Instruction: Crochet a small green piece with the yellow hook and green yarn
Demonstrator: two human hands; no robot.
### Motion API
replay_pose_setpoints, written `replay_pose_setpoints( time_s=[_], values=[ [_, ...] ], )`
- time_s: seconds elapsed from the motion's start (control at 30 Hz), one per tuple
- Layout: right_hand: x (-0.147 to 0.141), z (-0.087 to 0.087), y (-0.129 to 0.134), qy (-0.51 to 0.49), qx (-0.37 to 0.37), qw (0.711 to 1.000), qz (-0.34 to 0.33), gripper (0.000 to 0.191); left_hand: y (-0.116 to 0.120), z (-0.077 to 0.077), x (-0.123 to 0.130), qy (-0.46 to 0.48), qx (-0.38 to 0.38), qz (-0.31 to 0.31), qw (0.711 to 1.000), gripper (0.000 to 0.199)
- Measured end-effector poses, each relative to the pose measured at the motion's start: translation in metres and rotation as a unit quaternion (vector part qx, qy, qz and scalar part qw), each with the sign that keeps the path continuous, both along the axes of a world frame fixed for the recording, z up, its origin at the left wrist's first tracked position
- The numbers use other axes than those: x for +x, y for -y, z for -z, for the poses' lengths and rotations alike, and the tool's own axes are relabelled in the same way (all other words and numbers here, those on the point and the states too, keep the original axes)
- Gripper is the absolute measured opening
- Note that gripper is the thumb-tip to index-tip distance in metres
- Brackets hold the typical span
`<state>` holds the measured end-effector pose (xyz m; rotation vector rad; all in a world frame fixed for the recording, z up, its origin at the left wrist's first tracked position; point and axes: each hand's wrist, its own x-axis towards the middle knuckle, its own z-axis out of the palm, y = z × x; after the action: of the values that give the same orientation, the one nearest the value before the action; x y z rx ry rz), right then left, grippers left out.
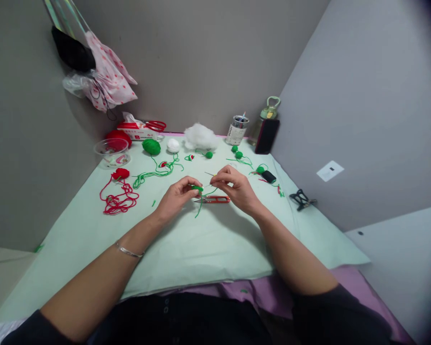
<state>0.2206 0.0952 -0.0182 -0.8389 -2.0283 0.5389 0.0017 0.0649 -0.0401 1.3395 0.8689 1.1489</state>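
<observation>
My left hand pinches a small green crocheted piece between thumb and fingertips. Green yarn ends hang down from it. Close by on the right, my right hand has its fingers closed on a thin needle-like tool, a little yellow showing by the fingertips; whether it is a hook or a needle I cannot tell. A fine pale strand stretches between the two hands. Just below them on the cloth lie orange-handled thread snips, partly behind the right hand.
Around the pale green cloth lie tangled red yarn, a green yarn ball, a white ball, white stuffing and small green balls. A clear tub, tissue box, pen tin and phone stand behind.
</observation>
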Motion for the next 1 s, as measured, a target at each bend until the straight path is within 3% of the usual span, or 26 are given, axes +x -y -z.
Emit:
replay_pose_setpoints(
  time_s=[0.5, 1.0],
  values=[
    [0.0023, -0.0005, 0.0001, 0.034, 0.015, 0.999, -0.001, 0.016, 0.0007, -0.0022, -0.0002, 0.001, 0.017, 0.029, 0.999, 0.012],
    [0.0002, -0.0008, 0.0036, 0.058, 0.01, 0.997, -0.042, 0.017, 0.0011, -0.0012, 0.0, -0.003, 0.015, 0.064, 0.998, 0.01]
  ],
)
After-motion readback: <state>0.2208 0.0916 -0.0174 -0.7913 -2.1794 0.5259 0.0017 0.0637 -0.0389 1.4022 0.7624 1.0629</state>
